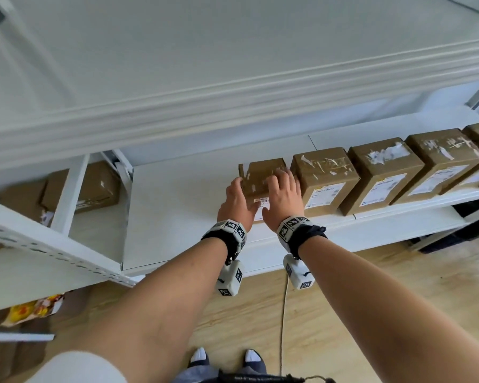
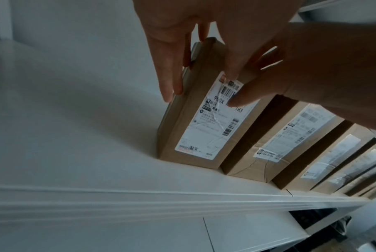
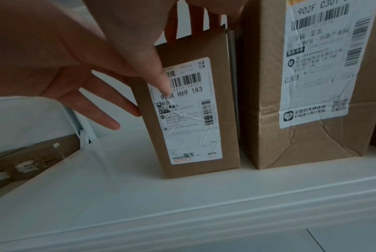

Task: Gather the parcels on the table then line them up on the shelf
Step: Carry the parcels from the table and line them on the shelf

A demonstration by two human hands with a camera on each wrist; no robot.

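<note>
A small brown parcel [image 1: 263, 167] [image 2: 204, 127] [image 3: 193, 119] with a white barcode label stands upright on the white shelf [image 1: 177, 217] [image 2: 96, 153] [image 3: 139, 196], at the left end of a row of several taller brown parcels [image 1: 324, 178] [image 2: 290, 136] [image 3: 312, 85]. My left hand [image 1: 242, 194] [image 2: 176, 68] [image 3: 85, 95] lays straight fingers along the parcel's left side. My right hand [image 1: 284, 189] [image 2: 301, 68] [image 3: 150, 42] rests on its top, with the thumb on the label. A narrow gap separates it from the neighbouring parcel.
The shelf board above [image 1: 233, 100] overhangs the row. On the adjoining rack to the left lie more brown boxes [image 1: 89, 186], with a yellow packet [image 1: 33, 310] lower down. A cord [image 1: 284, 313] trails on the wooden floor. The white board left of the small parcel is bare.
</note>
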